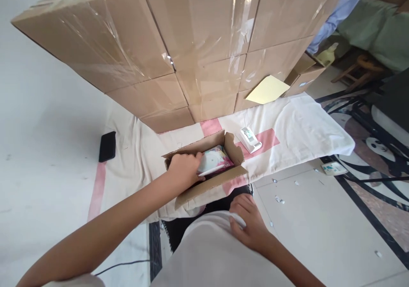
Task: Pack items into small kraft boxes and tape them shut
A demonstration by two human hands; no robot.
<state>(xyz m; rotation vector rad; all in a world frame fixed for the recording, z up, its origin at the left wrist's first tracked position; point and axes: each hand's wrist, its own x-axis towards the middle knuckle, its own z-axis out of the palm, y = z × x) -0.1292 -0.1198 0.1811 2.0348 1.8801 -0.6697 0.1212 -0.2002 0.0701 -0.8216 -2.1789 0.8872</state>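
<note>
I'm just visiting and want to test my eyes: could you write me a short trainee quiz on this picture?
1. Which hand reaches into the open box nearest the person? A) right; B) left; C) both.

2. True or false: in the picture, the flat black object lies to the left of that box.

3. Fill the gap: the small white device beside that box lies partly on a ____ stripe of the white cloth.

Key:
1. B: the left hand is in the box, while the right hand is near the edge of the shirt.
2. True.
3. Pink.
</note>
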